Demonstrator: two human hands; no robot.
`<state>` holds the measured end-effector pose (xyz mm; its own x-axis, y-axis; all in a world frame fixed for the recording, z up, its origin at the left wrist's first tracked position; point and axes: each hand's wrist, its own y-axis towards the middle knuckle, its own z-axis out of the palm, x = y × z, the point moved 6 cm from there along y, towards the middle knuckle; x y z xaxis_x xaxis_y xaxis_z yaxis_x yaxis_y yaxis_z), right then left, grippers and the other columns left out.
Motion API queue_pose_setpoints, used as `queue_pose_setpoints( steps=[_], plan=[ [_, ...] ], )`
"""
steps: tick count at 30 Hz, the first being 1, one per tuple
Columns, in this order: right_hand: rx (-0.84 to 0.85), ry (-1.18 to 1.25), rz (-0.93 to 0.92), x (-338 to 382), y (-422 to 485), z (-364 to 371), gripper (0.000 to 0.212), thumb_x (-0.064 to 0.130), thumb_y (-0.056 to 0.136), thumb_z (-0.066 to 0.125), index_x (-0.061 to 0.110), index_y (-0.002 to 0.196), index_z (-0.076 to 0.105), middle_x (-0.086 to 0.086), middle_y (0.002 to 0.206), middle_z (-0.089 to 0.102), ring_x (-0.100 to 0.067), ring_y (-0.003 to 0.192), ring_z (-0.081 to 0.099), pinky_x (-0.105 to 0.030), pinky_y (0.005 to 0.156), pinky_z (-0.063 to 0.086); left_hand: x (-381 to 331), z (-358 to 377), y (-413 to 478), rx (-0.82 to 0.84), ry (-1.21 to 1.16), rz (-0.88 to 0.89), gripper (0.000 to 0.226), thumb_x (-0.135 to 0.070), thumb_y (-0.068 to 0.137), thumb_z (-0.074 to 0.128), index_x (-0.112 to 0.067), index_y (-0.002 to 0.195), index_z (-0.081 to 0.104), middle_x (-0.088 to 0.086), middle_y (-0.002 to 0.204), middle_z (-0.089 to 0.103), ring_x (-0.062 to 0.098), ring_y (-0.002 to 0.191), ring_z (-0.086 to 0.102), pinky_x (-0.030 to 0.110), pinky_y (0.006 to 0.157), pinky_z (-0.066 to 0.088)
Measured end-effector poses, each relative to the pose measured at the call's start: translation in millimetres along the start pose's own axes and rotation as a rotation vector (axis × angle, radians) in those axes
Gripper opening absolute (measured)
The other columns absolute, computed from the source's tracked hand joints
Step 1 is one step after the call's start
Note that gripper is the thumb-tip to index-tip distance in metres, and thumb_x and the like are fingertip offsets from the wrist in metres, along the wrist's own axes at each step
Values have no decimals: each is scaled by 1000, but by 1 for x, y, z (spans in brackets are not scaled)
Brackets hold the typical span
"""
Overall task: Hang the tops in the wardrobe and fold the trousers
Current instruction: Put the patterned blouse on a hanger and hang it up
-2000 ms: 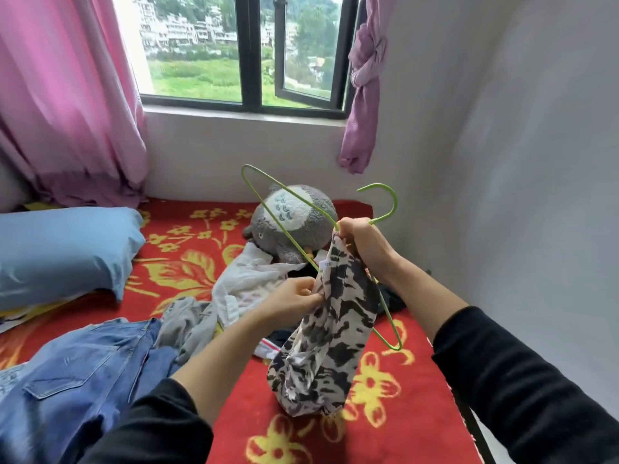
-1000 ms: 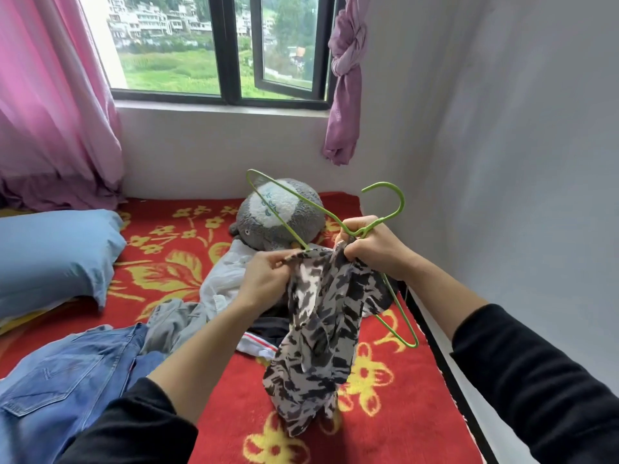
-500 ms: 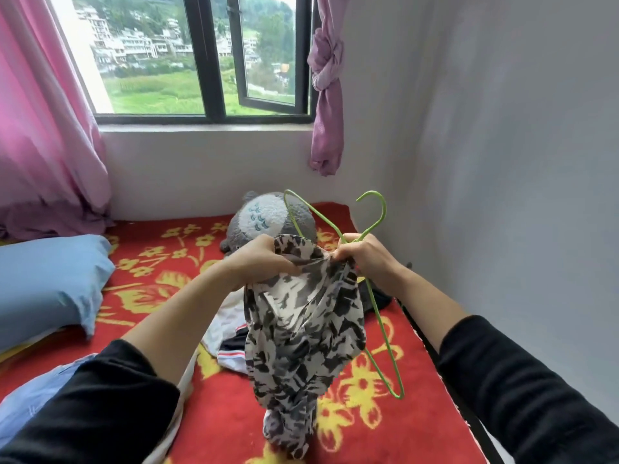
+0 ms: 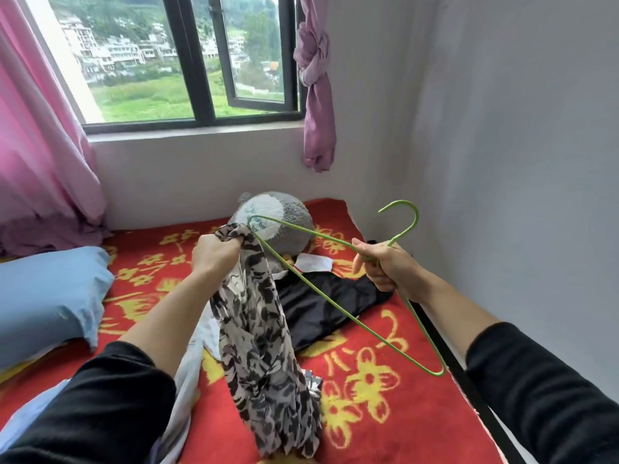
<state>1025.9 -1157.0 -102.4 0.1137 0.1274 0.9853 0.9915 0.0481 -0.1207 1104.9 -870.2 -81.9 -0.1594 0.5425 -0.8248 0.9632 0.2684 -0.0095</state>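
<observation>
A black-and-white patterned top (image 4: 264, 346) hangs from my left hand (image 4: 214, 252), which grips its bunched upper edge at the left tip of a green wire hanger (image 4: 335, 301). My right hand (image 4: 385, 266) holds the hanger just below its hook, off to the right and apart from the top. The hanger is tilted, its far corner low at the right. A black garment (image 4: 321, 299) lies on the bed under the hanger. White clothing (image 4: 191, 373) shows beside my left forearm.
A red blanket with yellow flowers (image 4: 385, 396) covers the bed. A grey plush toy (image 4: 281, 219) sits against the back wall, a blue pillow (image 4: 47, 296) at left. A grey wall (image 4: 519, 195) bounds the right side. Pink curtains frame the window (image 4: 187, 61).
My hands have drawn apart: the right one moved right with the hanger, the left one carried the top's edge out to the hanger's left tip. The camera view shifted right.
</observation>
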Motion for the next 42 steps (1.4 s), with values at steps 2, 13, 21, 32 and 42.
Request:
queue_pose_setpoints(
  steps=[2, 13, 21, 32, 42],
  plan=[
    [34, -27, 41, -8, -1, 0, 50, 40, 97, 49, 9, 60, 60, -1, 52, 22, -11, 40, 18, -21, 42, 11, 0, -7, 2, -64, -7, -1, 31, -33, 88, 58, -5, 76, 61, 11, 78, 61, 29, 79, 55, 31, 68, 38],
    [32, -151, 95, -20, 9, 60, 49, 37, 103, 39, 18, 57, 38, 0, 48, 23, -10, 35, 17, -14, 36, 15, -17, -11, -18, -67, -112, 86, 44, -49, 81, 66, -9, 64, 59, -1, 55, 54, 13, 51, 44, 27, 48, 33],
    [-90, -129, 19, -2, 26, 92, 39, 26, 103, 38, 16, 65, 38, -1, 53, 28, -9, 37, 23, -18, 34, 19, -21, 15, -44, 409, -42, 295, 17, -24, 78, 73, -10, 71, 67, -12, 46, 48, 6, 41, 38, 19, 42, 31],
    [34, -240, -19, 17, 24, 91, 29, 18, 93, 50, 7, 69, 62, 2, 48, 32, -10, 37, 25, -20, 38, 20, -26, 6, -51, 338, 405, 681, 45, -49, 68, 60, -42, 112, 64, -11, 118, 59, 9, 112, 48, 35, 97, 43],
    [346, -21, 91, -1, 2, 87, 31, -3, 64, 48, -1, 88, 68, -8, 75, 59, -13, 57, 55, -22, 53, 47, -29, 17, -56, 378, 491, 866, 10, -11, 63, 48, -15, 56, 52, 2, 50, 47, 29, 58, 42, 34, 53, 45]
  ],
)
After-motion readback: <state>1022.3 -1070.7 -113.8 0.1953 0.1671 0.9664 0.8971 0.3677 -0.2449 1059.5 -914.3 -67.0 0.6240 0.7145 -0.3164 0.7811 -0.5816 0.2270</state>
